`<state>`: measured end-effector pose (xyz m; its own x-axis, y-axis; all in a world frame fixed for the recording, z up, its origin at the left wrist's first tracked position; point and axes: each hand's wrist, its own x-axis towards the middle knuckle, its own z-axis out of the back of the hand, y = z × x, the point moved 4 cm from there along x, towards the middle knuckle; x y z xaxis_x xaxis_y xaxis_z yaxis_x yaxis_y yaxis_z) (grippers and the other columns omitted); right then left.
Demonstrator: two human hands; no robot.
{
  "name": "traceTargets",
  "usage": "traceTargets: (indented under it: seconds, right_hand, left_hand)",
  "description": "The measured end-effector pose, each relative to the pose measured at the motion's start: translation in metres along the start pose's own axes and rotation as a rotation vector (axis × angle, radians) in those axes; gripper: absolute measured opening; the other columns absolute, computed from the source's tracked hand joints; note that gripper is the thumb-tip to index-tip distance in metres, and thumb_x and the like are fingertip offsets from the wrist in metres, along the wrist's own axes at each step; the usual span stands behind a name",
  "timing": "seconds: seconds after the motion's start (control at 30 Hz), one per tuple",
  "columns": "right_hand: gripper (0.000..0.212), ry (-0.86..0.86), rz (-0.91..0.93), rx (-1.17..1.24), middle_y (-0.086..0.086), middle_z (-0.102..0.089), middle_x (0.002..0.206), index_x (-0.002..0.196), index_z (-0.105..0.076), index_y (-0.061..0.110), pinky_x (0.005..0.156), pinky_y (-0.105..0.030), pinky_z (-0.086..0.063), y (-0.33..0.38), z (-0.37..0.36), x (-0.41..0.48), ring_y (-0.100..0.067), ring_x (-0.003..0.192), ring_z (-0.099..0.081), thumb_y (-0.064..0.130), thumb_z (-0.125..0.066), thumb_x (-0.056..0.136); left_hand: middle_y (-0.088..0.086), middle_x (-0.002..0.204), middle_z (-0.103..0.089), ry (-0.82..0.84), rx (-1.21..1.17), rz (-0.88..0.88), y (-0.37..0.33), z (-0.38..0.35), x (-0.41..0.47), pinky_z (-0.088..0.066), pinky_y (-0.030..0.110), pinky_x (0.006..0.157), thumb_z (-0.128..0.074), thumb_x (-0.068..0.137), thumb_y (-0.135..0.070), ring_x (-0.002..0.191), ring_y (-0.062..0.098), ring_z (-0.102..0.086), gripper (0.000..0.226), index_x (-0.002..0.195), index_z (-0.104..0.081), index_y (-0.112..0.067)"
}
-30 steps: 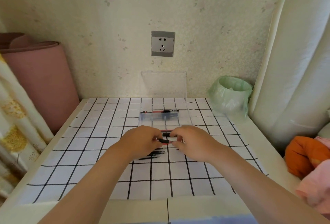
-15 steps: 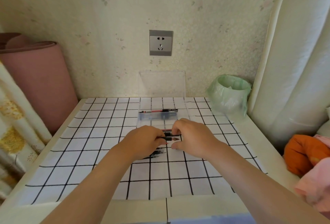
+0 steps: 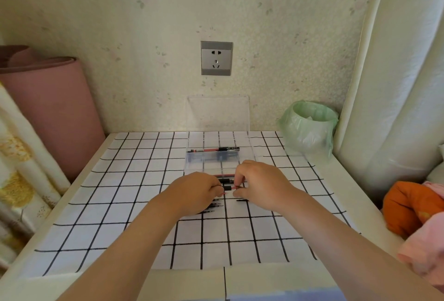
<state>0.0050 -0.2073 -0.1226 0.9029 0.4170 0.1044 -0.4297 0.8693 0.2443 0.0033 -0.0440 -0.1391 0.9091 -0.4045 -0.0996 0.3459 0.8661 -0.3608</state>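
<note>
Checked surface (image 3: 120,204) against wall, clear box (image 3: 211,165) lid up, ready for pens. Left hand (image 3: 192,195) and right hand (image 3: 262,185) each pinch-grip one end of red pen (image 3: 228,188) just in front of box, looks like capping it. Loose refills (image 3: 213,207) by left hand.

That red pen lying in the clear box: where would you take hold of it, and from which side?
I'd pinch the red pen at mid-barrel, coming straight down from above. It lies flat and crosswise in the open clear box, and the upright lid behind it blocks the back. The left hand and right hand are both busy pinching another pen.
</note>
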Motion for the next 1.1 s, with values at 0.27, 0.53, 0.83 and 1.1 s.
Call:
traceTargets:
  seconds: [0.27, 0.53, 0.83, 1.1]
  right_hand:
    - [0.01, 0.039, 0.013, 0.029, 0.009, -0.063, 0.098, 0.095, -0.066, 0.028, 0.077, -0.032, -0.049, -0.003, -0.001, 0.0, -0.013, 0.089, -0.059, 0.037, -0.064, 0.09]
    - [0.009, 0.122, -0.114, -0.088, 0.009, -0.06, 0.096, 0.096, -0.065, 0.029, 0.072, -0.029, -0.044, -0.025, 0.004, -0.003, -0.014, 0.087, -0.057, 0.029, -0.057, 0.093]
    - [0.016, 0.182, -0.217, -0.229, 0.005, -0.067, 0.096, 0.096, -0.067, 0.024, 0.076, -0.033, -0.052, -0.037, 0.006, -0.004, -0.019, 0.089, -0.062, 0.024, -0.052, 0.093]
    - [0.013, 0.033, -0.058, -0.066, 0.011, -0.058, 0.091, 0.096, -0.068, 0.029, 0.068, -0.029, -0.04, -0.006, 0.0, 0.0, -0.014, 0.083, -0.055, 0.035, -0.058, 0.093]
  left_hand:
    - [-0.012, 0.074, -0.052, -0.084, 0.06, -0.039, -0.002, 0.006, -0.002, -0.035, 0.025, 0.057, -0.044, 0.1, -0.041, 0.066, 0.005, -0.048, 0.017, 0.112, -0.056, -0.038]
    - [-0.011, 0.078, -0.057, -0.117, 0.178, 0.096, 0.006, 0.014, -0.003, -0.037, 0.025, 0.06, -0.041, 0.096, -0.037, 0.074, 0.01, -0.055, 0.022, 0.1, -0.061, -0.029]
    - [-0.008, 0.078, -0.06, -0.277, 0.431, 0.294, 0.018, 0.029, -0.004, -0.038, 0.023, 0.055, -0.051, 0.092, -0.028, 0.068, 0.01, -0.056, 0.012, 0.097, -0.062, -0.027]
    - [-0.014, 0.094, -0.058, -0.36, 0.191, -0.039, -0.01, 0.018, -0.001, -0.044, 0.025, 0.062, -0.053, 0.095, -0.045, 0.077, 0.007, -0.056, 0.02, 0.106, -0.067, -0.036]
